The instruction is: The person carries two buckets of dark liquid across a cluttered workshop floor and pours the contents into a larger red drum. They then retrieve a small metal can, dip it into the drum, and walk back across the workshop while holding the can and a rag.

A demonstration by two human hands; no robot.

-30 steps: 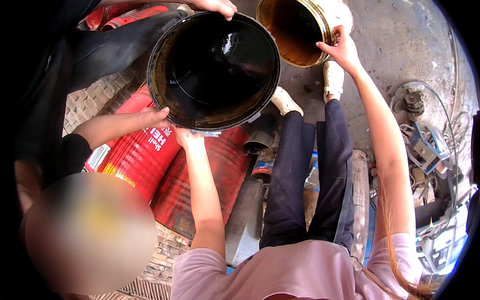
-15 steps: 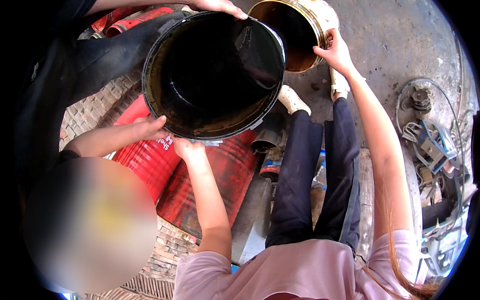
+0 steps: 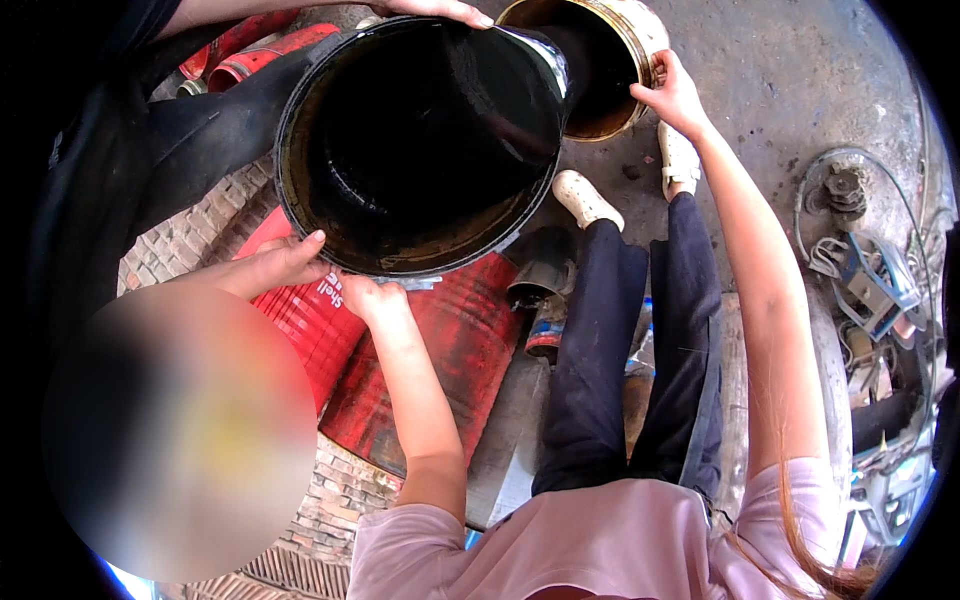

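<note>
A large round black tub (image 3: pixel 305 190) with dark, oily liquid (image 3: pixel 500 85) in it is held tilted to the right. My left hand (image 3: pixel 368 298) is closed on its near rim. A co-worker's one hand (image 3: pixel 285 262) grips the rim just left of mine, and their other hand (image 3: pixel 440 10) lies on the far rim. The dark liquid seems to run over the tub's right edge into a smaller, stained bucket (image 3: pixel 645 28). My right hand (image 3: pixel 675 95) grips that bucket's right rim, thumb inside. The tub partly hides the bucket's left side.
Red drums (image 3: pixel 420 370) lie below the tub. A dark cup-like container (image 3: pixel 540 270) stands by my left leg. My pale shoes (image 3: pixel 588 200) are near the bucket. To the right are a hose (image 3: pixel 800 200) and a blue-grey metal device (image 3: pixel 875 285). Bricks (image 3: pixel 345 480) pave the left.
The tub has shifted slightly left, with my left hand and the co-worker's hands on it. Dark liquid now shows at its right edge over the bucket's rim.
</note>
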